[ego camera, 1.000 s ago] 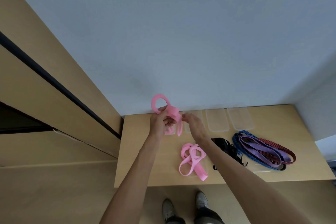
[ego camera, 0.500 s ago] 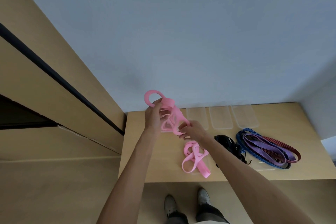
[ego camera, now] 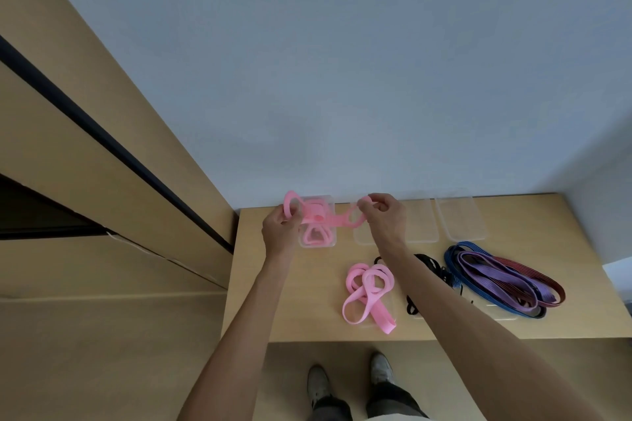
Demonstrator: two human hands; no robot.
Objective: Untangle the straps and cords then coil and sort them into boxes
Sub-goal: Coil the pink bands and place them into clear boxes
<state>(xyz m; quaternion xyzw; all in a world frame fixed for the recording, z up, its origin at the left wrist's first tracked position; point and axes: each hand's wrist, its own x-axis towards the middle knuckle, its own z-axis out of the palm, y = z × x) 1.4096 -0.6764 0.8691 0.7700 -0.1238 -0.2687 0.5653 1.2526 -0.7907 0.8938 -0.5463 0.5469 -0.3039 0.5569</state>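
Observation:
A pink strap (ego camera: 337,219) is stretched between both hands above the far left of the wooden table (ego camera: 301,311). My left hand (ego camera: 281,231) grips its left loops, and my right hand (ego camera: 383,217) pinches its right loop. Under it stands a clear box (ego camera: 316,242) with a pink coil inside. A second loose pink strap (ego camera: 369,290) lies near the table's front. A black cord (ego camera: 431,267) lies partly under my right forearm. A blue, purple and red strap bundle (ego camera: 502,278) rests at the right.
Three clear boxes (ego camera: 460,219) stand in a row along the wall, right of the one with the coil. A wooden cabinet (ego camera: 102,215) flanks the table's left side. My shoes (ego camera: 349,378) are at the front edge.
The hands moved apart, right hand going right and up, pulling the pink strap out sideways over the leftmost box. The left hand dropped slightly.

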